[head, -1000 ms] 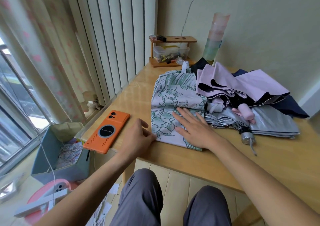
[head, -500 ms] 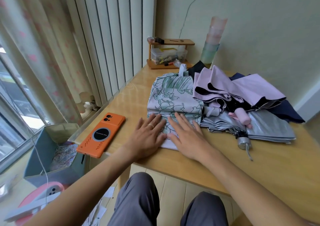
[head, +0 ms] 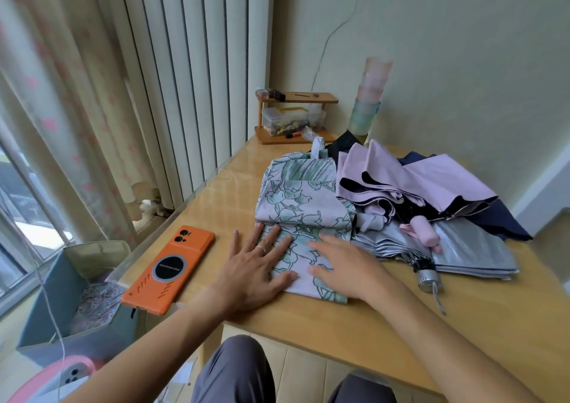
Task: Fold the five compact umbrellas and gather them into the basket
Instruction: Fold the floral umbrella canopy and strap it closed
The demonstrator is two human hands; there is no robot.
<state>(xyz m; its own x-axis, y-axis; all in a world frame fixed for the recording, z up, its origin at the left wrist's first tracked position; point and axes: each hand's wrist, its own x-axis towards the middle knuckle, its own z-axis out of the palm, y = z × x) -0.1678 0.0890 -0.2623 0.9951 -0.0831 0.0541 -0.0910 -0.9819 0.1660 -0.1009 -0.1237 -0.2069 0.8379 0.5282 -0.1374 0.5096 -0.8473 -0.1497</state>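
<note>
At the far left, down on the floor, the basket (head: 92, 341) stood against the table (head: 339, 325). It held something patterned, though whether that was a folded umbrella I could not tell. The orange phone (head: 169, 270) lay on the table's near-left edge.

Just right of it, the left hand (head: 256, 267) had come off the tabletop, where it was curled a second before. It now lay flat with its fingers spread on the near edge of the floral umbrella (head: 302, 205). The right hand (head: 348, 267) pressed the same cloth close beside it, also flat. Neither hand gripped anything.

With both palms down, the person seemed to be smoothing the canopy flat, so its pleats could be gathered and rolled.

Further right, the lilac umbrella (head: 431, 180) and the silver umbrella (head: 475, 248) lay heaped and loose, with dark blue cloth beneath them. Most of the folding was likely still to do.
</note>
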